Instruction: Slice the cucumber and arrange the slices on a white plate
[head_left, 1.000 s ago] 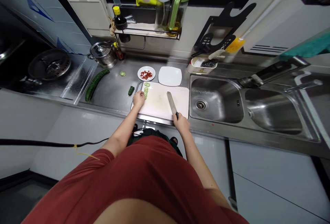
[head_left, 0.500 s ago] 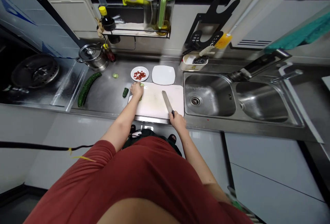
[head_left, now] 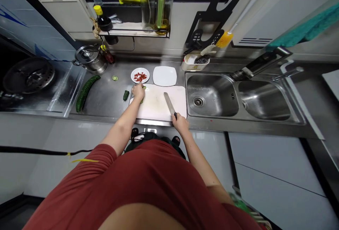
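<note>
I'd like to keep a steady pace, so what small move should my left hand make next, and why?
Perhaps gather the cucumber slices with your left hand: they show at its edges on the cutting board, while your right hand holds the knife apart from them.

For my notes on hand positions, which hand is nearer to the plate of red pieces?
Left. The left hand is just on the near side of the plate of red pieces; the right hand is farther off, to the right, holding the knife.
</note>
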`<state>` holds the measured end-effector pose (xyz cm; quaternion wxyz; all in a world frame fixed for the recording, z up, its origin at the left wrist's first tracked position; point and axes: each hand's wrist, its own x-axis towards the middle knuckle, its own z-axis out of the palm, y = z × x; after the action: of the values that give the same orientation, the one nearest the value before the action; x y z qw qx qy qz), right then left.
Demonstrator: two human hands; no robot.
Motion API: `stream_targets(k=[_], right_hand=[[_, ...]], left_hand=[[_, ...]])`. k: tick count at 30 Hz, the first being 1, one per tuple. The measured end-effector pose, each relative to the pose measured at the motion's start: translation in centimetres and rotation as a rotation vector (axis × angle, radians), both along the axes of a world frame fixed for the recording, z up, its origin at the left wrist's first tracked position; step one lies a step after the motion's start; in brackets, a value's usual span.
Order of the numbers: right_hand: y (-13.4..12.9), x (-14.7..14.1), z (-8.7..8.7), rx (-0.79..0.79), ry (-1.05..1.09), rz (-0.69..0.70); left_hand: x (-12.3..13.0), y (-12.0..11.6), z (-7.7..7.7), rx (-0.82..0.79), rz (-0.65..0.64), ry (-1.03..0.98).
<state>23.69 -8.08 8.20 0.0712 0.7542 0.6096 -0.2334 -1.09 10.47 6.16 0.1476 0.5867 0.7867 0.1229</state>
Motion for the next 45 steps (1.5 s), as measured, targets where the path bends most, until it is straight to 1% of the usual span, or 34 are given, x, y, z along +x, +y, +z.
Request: stream_targets(k=[2,5,8,10,12,14,18,20,21,23,24,27,30,32,38,45], right_hand=[[0.0,0.0,0.0,0.003,-0.002,0.003],[0.0,0.0,0.0,0.018,-0.001,0.009],[0.0,0.0,-0.1,0.033,0.008,0.013],[-0.1,0.0,-0.1,0.037,0.018,0.017],[-0.1,0.1,0.0,0.037,0.024,0.018],[-0.1,0.0,0.0,0.035,0.026,0.012],[-0.1,-0.1,0.1,0.019,0.019,0.002],[-0.1,-0.1,0.2,0.012,0.015,0.003],[0.0,-0.1,0.2,0.010,0.014,0.003],[0.0,-0.1,0.2,0.009,0.012,0.002],[0.0,-0.1,0.2,0.007,0.013,0.002],[0.0,-0.1,0.2,0.000,0.007,0.006],[0.0,-0.1,0.5,0.000,-0.001,0.021],[0.1,-0.1,0.9,-0.004,-0.006,0.039],[-0.3,-0.4,2.2,-0.017,-0.013,0.110],[-1.5,-1.5,2.6,-0.005,-0.010,0.180]], left_hand=[[0.3,-0.1,-0.1,0.000,0.009,-0.105],[1.0,-0.9,-0.5,-0.001,-0.015,-0.287],[1.8,-2.0,-1.1,-0.038,-0.088,-0.438],[2.2,-2.6,-1.4,-0.074,-0.164,-0.495],[2.5,-3.0,-1.5,-0.113,-0.260,-0.498],[2.7,-3.0,-1.4,-0.146,-0.376,-0.459],[3.0,-2.5,-1.1,-0.173,-0.612,-0.300],[3.2,-2.2,-1.0,-0.160,-0.684,-0.225],[3.3,-2.1,-0.9,-0.148,-0.700,-0.209],[3.3,-2.0,-1.0,-0.118,-0.691,-0.228],[3.3,-2.0,-1.1,-0.102,-0.667,-0.253],[3.1,-2.5,-1.6,-0.062,-0.516,-0.303],[3.0,-3.3,-2.2,-0.071,-0.342,-0.292],[3.1,-3.7,-2.4,-0.086,-0.288,-0.274],[3.3,-4.0,-2.8,-0.103,-0.248,-0.250],[3.0,-3.4,-3.2,-0.119,-0.235,-0.284]])
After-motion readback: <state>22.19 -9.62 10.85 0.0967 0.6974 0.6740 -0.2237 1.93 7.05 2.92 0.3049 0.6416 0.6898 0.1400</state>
